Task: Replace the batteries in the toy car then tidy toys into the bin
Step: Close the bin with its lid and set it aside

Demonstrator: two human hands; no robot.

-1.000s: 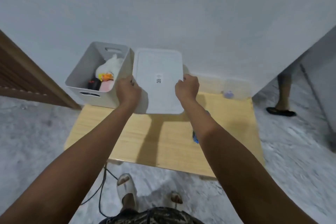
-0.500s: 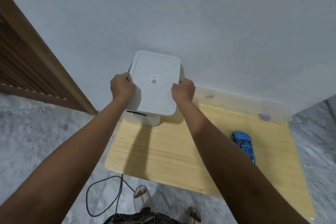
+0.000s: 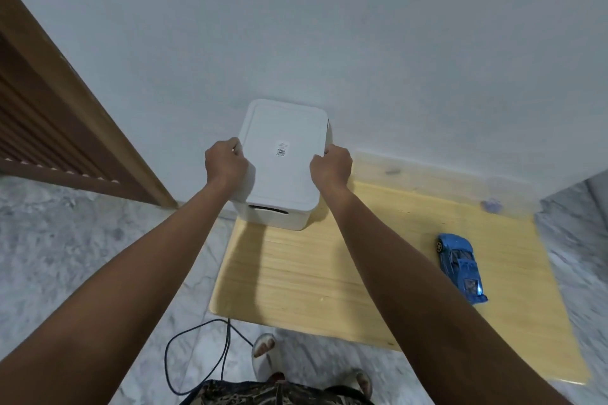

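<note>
While our left hand (image 3: 226, 161) and right hand (image 3: 331, 167) grip the white lid (image 3: 283, 154) by its side edges atop the bin (image 3: 273, 216), the blue toy car (image 3: 460, 266) lies well off to the right of our grip on the table (image 3: 312, 279), so tidying looks unfinished.

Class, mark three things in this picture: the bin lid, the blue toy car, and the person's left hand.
bin lid (image 3: 283, 171): head view, flat top below the sticker.
blue toy car (image 3: 460, 266): head view, roof.
left hand (image 3: 225, 163): head view, back of the hand gripping the lid's edge.
</note>
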